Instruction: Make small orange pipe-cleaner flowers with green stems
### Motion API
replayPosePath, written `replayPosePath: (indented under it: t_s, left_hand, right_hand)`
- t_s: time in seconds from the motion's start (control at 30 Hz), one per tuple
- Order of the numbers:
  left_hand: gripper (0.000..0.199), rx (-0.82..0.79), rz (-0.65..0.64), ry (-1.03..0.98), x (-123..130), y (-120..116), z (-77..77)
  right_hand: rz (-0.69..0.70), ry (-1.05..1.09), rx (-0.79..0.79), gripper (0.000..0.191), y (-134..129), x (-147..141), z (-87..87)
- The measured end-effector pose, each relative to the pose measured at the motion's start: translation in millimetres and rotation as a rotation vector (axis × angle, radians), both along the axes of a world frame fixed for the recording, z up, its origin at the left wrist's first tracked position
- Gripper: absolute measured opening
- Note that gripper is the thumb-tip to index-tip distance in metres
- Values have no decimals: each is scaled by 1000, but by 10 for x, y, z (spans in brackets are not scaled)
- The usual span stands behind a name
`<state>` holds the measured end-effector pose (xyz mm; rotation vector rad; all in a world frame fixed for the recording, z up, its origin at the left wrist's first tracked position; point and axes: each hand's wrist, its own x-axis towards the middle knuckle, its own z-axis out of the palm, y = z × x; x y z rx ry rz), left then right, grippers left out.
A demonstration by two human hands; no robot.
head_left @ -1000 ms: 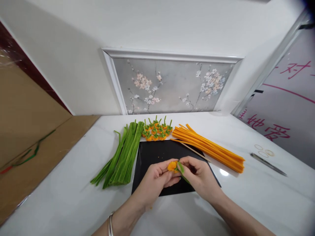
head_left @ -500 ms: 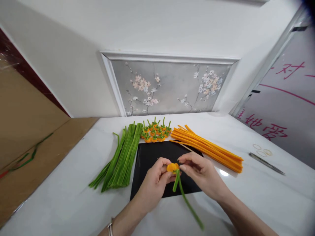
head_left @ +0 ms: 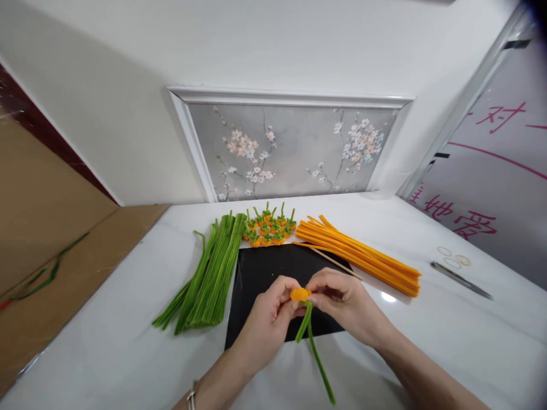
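Note:
Between my two hands, over the black mat (head_left: 267, 267), is a small orange pipe-cleaner pumpkin (head_left: 300, 294). My left hand (head_left: 273, 310) pinches its left side between thumb and fingers. The fingertips of my right hand (head_left: 346, 299) are closed on its right side. From beneath the pumpkin hang two ends of a green pipe cleaner (head_left: 318, 361), one short and one long, the long one reaching toward me. Parts of the pumpkin's underside are hidden by my fingers.
Left of the mat lies a bundle of green pipe cleaners (head_left: 216, 279). Behind it stand several finished orange-and-green pumpkins (head_left: 269, 228). Orange pipe cleaners (head_left: 363, 253) and a thin wooden stick (head_left: 337, 263) lie right. Farther right are tweezers (head_left: 461, 280) and rubber bands (head_left: 453, 262).
My right hand has moved left and its fingers now close on the pumpkin's edge. The long green end has swung left, and the pumpkin has turned slightly.

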<state>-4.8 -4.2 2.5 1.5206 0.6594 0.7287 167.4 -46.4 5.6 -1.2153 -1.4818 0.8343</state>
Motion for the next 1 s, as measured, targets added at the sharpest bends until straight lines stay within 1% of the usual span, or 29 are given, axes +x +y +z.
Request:
replayPosePath:
  t_s: [0.1,0.2,0.27,0.33,0.4,0.47,0.57,0.67,0.8,1.0]
  left_hand:
    - [4,-19,5,12,2,-7,-3]
    - [5,-30,-17,34,-9,2,66]
    - [8,22,-57,53,-30,23,131]
    - [10,75,-95,28,-57,56,168]
    - [13,142,-36,45,-77,90,157]
    - [10,190,27,84,-80,110,110]
    - [7,198,65,114,-55,98,46]
    - [7,257,121,125,-23,49,39]
    - [11,346,138,161,-16,-7,72]
    - [16,376,124,181,-35,-26,111]
  right_hand:
    - [-22,-94,56,9,-19,-21,16]
    - [-46,-186,149,15,-30,-38,34]
    - [-37,-228,199,17,-32,-40,32]
    - [-15,-269,223,18,-35,-35,20]
    - [5,-304,233,18,-44,-31,4]
    - [3,-327,244,17,-58,-35,-9]
    - [-32,-349,288,14,-85,-59,-12]
    - [-80,-384,358,12,-109,-94,-6]
    - [-118,-393,388,13,-123,-123,0]
    - [-52,-309,327,13,-125,-119,21]
